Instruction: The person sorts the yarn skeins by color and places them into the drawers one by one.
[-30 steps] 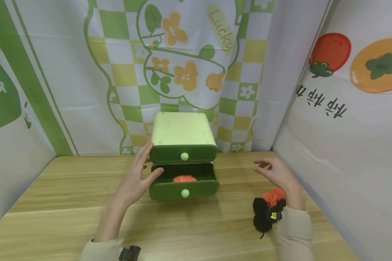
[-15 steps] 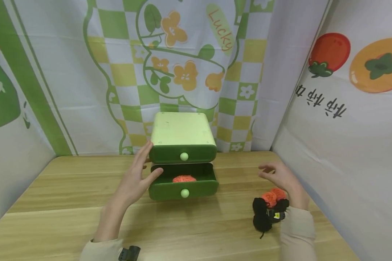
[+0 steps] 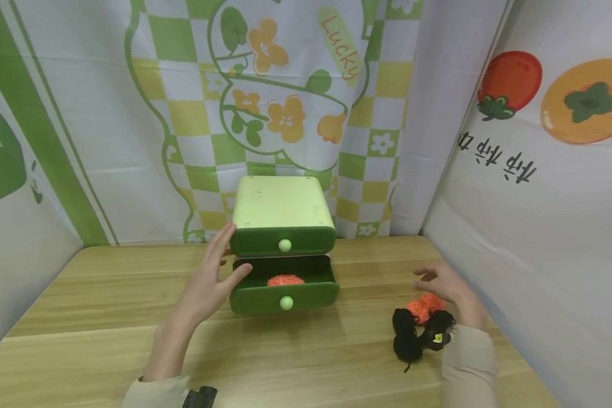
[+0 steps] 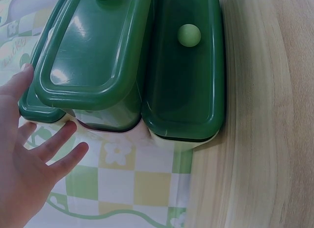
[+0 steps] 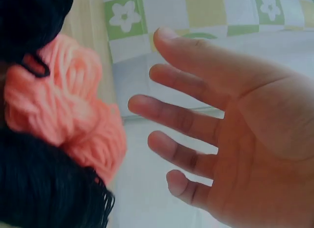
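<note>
A small green drawer cabinet [image 3: 283, 201] stands at the back of the table, its middle drawer [image 3: 284, 300] pulled out. Inside that drawer lies an orange yarn skein [image 3: 285, 280]. My left hand [image 3: 202, 292] is at the cabinet's left side, fingers straight along it and thumb over the drawer's corner. To the right, my right hand [image 3: 446, 286] hovers with relaxed fingers and holds nothing. Just below it lie an orange yarn skein [image 3: 425, 307] and black yarn skeins [image 3: 407, 335]. The right wrist view shows the right palm [image 5: 270, 135] bare beside the yarn.
A lower drawer [image 4: 189, 81] is shut beneath the pulled-out one. Patterned curtains [image 3: 285, 130] hang right behind the cabinet and along both sides of the wooden table [image 3: 306, 357]. A dark strap [image 3: 200, 396] sits at the left cuff.
My right hand has moved right and toward me, lower over the yarn, uncovering more of the black skein. My left hand keeps its place at the cabinet. The head view has shifted slightly.
</note>
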`<state>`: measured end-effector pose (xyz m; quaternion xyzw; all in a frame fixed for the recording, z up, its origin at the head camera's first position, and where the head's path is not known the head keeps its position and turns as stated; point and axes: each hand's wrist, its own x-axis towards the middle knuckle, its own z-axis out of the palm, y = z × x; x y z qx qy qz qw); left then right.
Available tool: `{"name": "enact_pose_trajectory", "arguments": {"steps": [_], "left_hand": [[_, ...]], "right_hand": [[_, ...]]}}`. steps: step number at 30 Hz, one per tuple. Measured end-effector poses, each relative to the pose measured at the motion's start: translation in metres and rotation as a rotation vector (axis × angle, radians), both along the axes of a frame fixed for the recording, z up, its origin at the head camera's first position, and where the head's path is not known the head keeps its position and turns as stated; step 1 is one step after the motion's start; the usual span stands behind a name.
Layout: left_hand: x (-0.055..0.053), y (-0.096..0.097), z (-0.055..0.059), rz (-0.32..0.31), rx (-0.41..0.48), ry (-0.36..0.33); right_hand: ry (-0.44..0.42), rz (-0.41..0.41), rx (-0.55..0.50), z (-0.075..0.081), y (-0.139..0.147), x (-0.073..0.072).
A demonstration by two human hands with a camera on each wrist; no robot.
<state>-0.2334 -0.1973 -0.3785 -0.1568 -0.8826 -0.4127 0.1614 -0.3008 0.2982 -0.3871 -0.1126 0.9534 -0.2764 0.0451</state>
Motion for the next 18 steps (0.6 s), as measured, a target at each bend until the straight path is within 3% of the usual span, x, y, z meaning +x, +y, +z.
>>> {"name": "enact_pose_trajectory", "arguments": {"steps": [12,18], "left_hand": [[0.001,-0.001,0.000,-0.001,-0.007,0.009],[0.000,0.000,0.000,-0.007,0.001,0.014]], "right_hand": [[-0.226,-0.048,0.071,-0.009,0.011,0.001],[-0.263,-0.042,0.092,-0.009,0.013,0.002]]}}
